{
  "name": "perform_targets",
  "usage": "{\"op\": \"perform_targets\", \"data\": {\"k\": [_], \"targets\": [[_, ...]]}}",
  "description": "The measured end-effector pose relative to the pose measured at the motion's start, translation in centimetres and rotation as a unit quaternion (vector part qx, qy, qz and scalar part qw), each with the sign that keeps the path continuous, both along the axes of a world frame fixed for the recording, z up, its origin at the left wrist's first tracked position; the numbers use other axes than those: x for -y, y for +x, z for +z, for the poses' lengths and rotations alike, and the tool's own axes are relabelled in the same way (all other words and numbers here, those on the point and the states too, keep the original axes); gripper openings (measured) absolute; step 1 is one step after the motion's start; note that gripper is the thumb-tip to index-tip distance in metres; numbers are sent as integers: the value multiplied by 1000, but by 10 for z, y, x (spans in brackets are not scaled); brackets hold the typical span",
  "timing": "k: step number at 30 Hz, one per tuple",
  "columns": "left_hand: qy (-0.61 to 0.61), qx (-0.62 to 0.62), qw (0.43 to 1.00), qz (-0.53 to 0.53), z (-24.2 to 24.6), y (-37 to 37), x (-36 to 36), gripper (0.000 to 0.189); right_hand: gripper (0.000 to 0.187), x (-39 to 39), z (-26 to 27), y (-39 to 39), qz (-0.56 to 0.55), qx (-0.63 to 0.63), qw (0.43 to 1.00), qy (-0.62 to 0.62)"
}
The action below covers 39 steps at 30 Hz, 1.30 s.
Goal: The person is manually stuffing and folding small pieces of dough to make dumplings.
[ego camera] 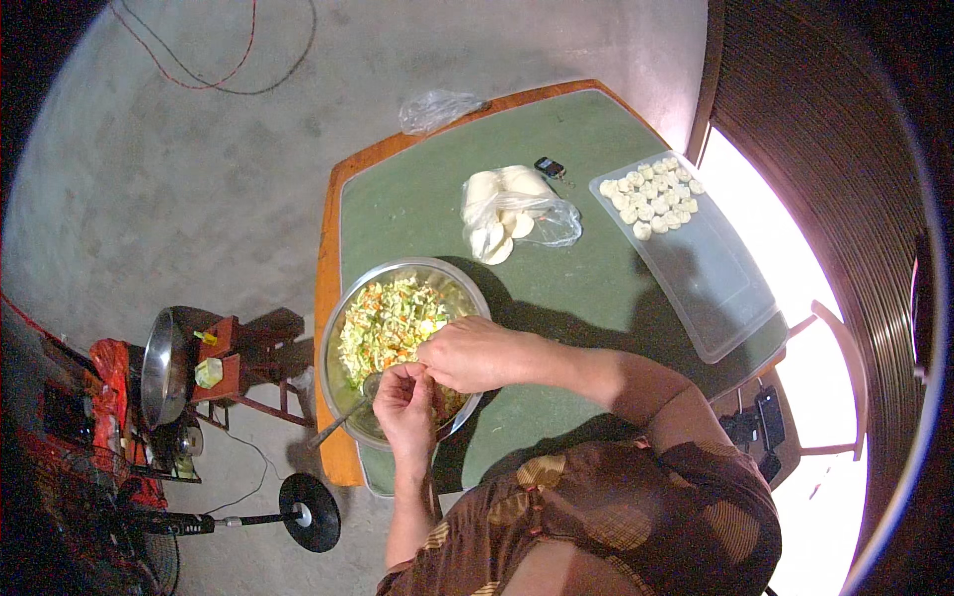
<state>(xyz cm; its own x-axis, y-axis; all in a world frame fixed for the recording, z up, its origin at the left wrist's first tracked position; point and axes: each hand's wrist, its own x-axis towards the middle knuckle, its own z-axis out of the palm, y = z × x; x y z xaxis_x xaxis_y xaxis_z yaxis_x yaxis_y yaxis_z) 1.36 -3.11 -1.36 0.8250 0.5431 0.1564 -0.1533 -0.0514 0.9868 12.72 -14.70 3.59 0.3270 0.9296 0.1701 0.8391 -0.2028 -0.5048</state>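
Over a large stainless steel bowl (481, 294), my left hand (406, 402) and my right hand (473, 354) meet with their fingertips pinched together. Whatever may be between the fingers is hidden by them. Chopped vegetable filling (387, 324), pale green and white with orange bits, lies in the bowl. A metal spoon (339, 426) leans on the bowl's near left rim beside my left hand, its handle sticking out past the table edge. Beyond the bowl, a clear plastic bag (559, 220) holds stacks of round dough wrappers (496, 242), some spilling from its mouth.
A translucent plastic tray (715, 298) at the right carries rows of dumplings (656, 194) on its far part. Near the bag lies a small black device (550, 167). Left of the green-topped table (402, 194) stand a stool (223, 372), a metal basin (160, 369) and a fan base (309, 512).
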Motion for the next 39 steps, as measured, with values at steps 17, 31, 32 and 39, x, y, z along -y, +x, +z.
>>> {"op": "perform_targets", "data": {"k": [17,31,32,39], "targets": [[8,1,1000,-11,15,-9,3,4,11,-1,-9,7,35,-90,988,117],[248,-128,960,-29,20,-16,-10,5,25,5,6,14,-11,53,997,46],[249,-130,959,-28,20,-15,-10,5,19,4,4,15,-19,45,999,13],[306,-125,940,-85,29,-9,-17,7,14,13,2,21,-20,-28,999,27]]}}
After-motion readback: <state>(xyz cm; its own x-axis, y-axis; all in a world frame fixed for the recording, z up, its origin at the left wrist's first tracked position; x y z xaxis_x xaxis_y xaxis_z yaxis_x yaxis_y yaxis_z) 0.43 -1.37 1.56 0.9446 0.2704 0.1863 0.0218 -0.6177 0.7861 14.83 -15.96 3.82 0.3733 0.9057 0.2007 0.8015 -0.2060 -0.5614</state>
